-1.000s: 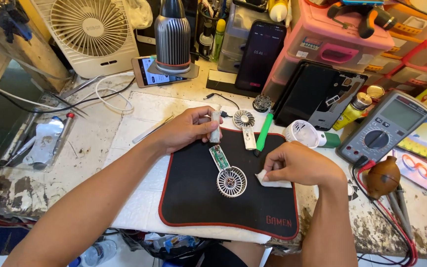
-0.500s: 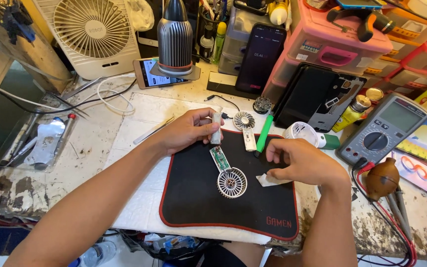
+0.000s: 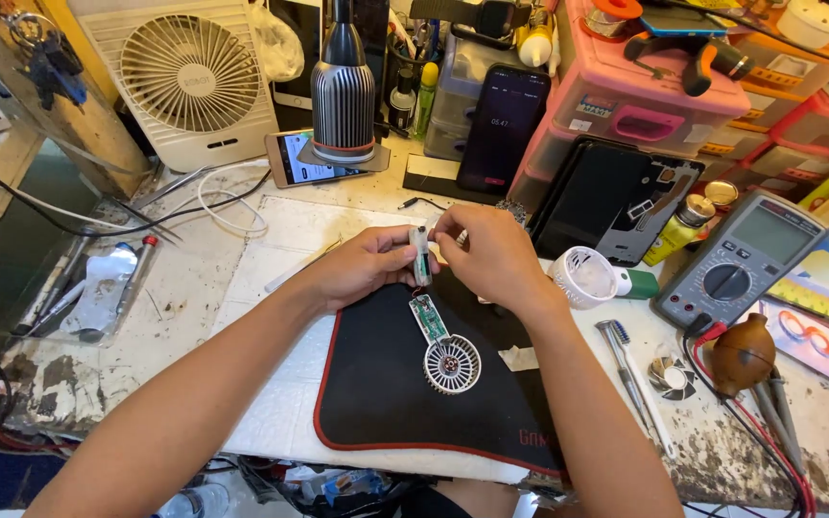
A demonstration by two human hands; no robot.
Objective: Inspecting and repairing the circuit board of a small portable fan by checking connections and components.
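A cluttered electronics repair workbench: a grey digital multimeter point(image 3: 746, 262) sits right of the black red-edged work mat point(image 3: 405, 384), pink plastic parts drawers point(image 3: 626, 105) behind it.

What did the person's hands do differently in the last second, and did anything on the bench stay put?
The right hand left the pale scrap on the black mat and moved up to join the left hand at the small white cylinder, which both hands now pinch. A brush that was not seen before now lies right of the mat. The green circuit board with its round fan guard and the multimeter stayed put.
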